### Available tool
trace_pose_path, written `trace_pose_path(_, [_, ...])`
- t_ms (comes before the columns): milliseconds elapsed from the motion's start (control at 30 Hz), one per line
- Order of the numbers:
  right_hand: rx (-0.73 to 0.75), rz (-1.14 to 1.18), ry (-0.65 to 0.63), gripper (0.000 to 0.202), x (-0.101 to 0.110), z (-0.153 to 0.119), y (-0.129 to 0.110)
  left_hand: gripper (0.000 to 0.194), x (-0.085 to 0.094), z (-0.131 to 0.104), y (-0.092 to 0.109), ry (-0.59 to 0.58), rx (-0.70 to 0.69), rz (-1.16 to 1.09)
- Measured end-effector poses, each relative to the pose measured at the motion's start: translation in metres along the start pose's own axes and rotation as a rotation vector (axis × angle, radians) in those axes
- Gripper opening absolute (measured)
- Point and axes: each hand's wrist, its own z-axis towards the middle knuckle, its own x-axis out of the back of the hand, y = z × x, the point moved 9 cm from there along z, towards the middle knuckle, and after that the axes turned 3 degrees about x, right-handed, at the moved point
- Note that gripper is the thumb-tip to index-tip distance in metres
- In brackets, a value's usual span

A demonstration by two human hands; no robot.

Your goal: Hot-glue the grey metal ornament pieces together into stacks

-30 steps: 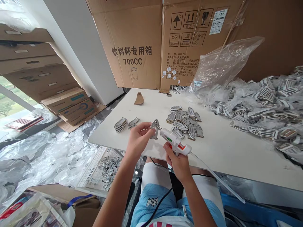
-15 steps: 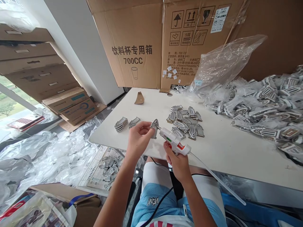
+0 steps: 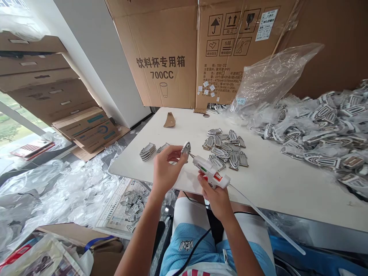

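Note:
Between the thumb and fingers of my left hand (image 3: 169, 165) is a small grey metal plate (image 3: 186, 147) with a pointed top, tilted over the table. My right hand (image 3: 216, 195) is wrapped round a white glue gun (image 3: 209, 168), its nozzle tip at the plate's lower right side. A long glue stick (image 3: 267, 220) sticks out of the gun's back end. Left of my left hand stands a short stack of like plates (image 3: 147, 152), with another single plate (image 3: 163, 147) partly hidden behind my fingers. Beyond the gun lies a loose pile of plates (image 3: 225, 147).
A large heap of plates in plastic wrap (image 3: 324, 130) covers the table's right side. Behind stands a big cardboard box (image 3: 169, 46), with a clear bag (image 3: 273, 73) before it. A cardboard scrap (image 3: 170, 120) lies on the white table (image 3: 267, 180). Lower left, a tray (image 3: 113, 218) holds more metal pieces.
The plate in my left hand has turned more edge-on and shifted slightly up and left. The glue gun has moved a little left with it.

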Motion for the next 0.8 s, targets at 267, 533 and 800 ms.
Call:
trace_pose_path(267, [0.088,0.271,-0.035,0.036,-0.002,0.005,-0.007,0.03,0.037,0.014,-0.032,0.133,0.241,-0.293])
trace_pose_path(533, [0.077,0.229,0.025,0.039,-0.001,0.004,-0.002,0.055,0.04,0.014,-0.035,0.042,0.302,-0.398])
trace_pose_path(800, [0.085,0.195,0.042,0.039,-0.001,0.003,-0.003,0.053,0.048,0.016,-0.041,-0.004,0.322,-0.343])
